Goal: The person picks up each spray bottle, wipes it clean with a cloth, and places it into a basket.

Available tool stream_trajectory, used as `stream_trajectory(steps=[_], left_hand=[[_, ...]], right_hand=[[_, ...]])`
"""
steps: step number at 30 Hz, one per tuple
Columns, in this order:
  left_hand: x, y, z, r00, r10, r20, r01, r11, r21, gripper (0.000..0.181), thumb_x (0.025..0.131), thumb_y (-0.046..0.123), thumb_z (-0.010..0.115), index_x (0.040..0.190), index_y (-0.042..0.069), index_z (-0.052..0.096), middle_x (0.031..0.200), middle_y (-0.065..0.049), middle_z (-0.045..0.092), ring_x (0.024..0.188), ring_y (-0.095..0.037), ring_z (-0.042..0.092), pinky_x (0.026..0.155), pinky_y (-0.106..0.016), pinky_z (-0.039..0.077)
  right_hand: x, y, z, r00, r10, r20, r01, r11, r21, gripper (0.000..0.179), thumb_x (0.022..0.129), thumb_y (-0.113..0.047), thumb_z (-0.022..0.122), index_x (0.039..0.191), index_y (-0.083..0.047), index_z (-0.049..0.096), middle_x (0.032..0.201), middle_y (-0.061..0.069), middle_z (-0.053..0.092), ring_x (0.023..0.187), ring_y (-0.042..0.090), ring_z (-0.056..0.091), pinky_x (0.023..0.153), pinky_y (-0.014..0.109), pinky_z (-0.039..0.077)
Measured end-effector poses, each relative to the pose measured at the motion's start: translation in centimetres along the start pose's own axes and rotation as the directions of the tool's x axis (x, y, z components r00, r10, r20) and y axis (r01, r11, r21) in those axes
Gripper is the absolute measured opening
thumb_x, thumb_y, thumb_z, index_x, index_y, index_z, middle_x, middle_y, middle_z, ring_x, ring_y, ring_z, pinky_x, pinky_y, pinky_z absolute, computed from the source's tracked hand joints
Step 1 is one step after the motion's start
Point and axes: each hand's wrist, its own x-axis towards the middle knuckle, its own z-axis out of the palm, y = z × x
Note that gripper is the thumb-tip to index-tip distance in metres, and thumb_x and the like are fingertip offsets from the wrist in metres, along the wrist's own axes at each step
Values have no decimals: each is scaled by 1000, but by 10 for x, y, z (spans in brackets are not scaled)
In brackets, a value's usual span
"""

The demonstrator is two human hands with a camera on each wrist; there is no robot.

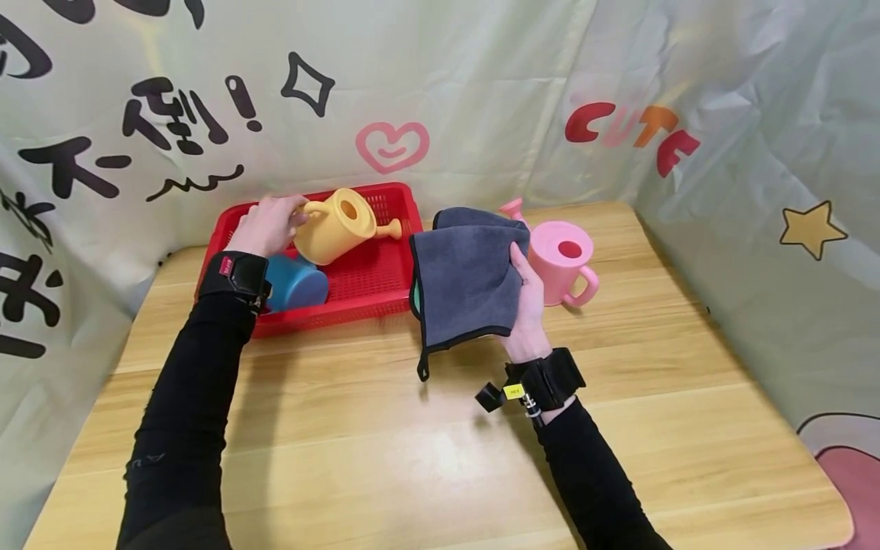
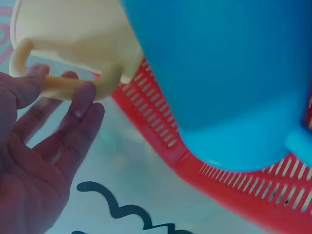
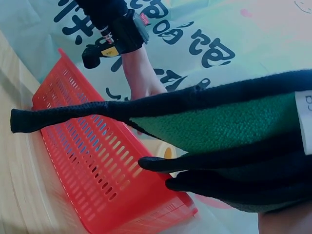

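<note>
My left hand [image 1: 266, 223] pinches the handle of a yellow toy watering can [image 1: 337, 227], which is tilted over the red basket [image 1: 367, 286]. The left wrist view shows thumb and fingers on that handle [image 2: 66, 88]. Beneath this hand, a blue watering can [image 1: 297, 284] lies in the basket. My right hand [image 1: 528, 317] holds a folded grey cloth [image 1: 467, 279] with black edging, its thumb on top and the other fingers hidden below. Green lining [image 3: 219, 126] shows inside the cloth in the right wrist view. Just right of the cloth stands a pink watering can [image 1: 560, 260].
The basket sits at the back left of a wooden table [image 1: 385, 458]. Behind it hangs a pale printed curtain [image 1: 481, 92], with another stretch along the right side. The table's right edge runs diagonally toward the front corner.
</note>
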Motion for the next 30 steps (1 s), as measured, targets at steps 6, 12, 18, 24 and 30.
stream_trajectory(steps=[6, 12, 18, 24, 30], left_hand=[[5, 0, 4, 995, -96, 11, 96, 995, -15, 33, 105, 19, 52, 134, 3, 50, 120, -27, 53, 102, -43, 49, 87, -60, 51], [5, 2, 5, 991, -131, 16, 131, 991, -5, 29, 105, 18, 51, 129, 2, 51, 116, -28, 54, 101, -46, 51, 88, -63, 49], [3, 1, 8, 990, -142, 15, 142, 989, -35, 31, 105, 21, 51, 130, 3, 51, 106, -25, 55, 96, -44, 53, 81, -58, 48], [2, 1, 7, 987, -157, 46, 158, 987, -21, 31, 105, 21, 51, 130, 2, 49, 105, -25, 55, 97, -43, 52, 86, -61, 45], [1, 4, 6, 981, -182, 70, 182, 983, -3, 37, 102, 18, 52, 135, 2, 43, 110, -26, 54, 104, -45, 51, 93, -66, 41]], right_hand=[[0, -1, 0, 1000, -11, -8, 11, 1000, -6, 23, 107, -30, 47, 108, -15, 63, 94, 1, 71, 84, 18, 67, 79, 29, 55], [0, -1, 1, 1000, 2, -12, -2, 1000, -19, 24, 106, -33, 48, 108, -15, 63, 94, 0, 71, 84, 18, 68, 80, 28, 56], [-1, -2, 1, 1000, 18, -5, -18, 1000, 4, 24, 106, -33, 47, 106, -14, 64, 92, 0, 71, 84, 18, 67, 79, 29, 55], [-2, -3, 1, 1000, 19, 6, -19, 1000, 15, 24, 106, -32, 48, 106, -14, 63, 92, 1, 71, 84, 18, 67, 78, 29, 55], [-2, -4, 1, 1000, 14, 10, -14, 1000, 21, 23, 106, -32, 49, 109, -14, 63, 94, 1, 71, 85, 18, 67, 80, 29, 55]])
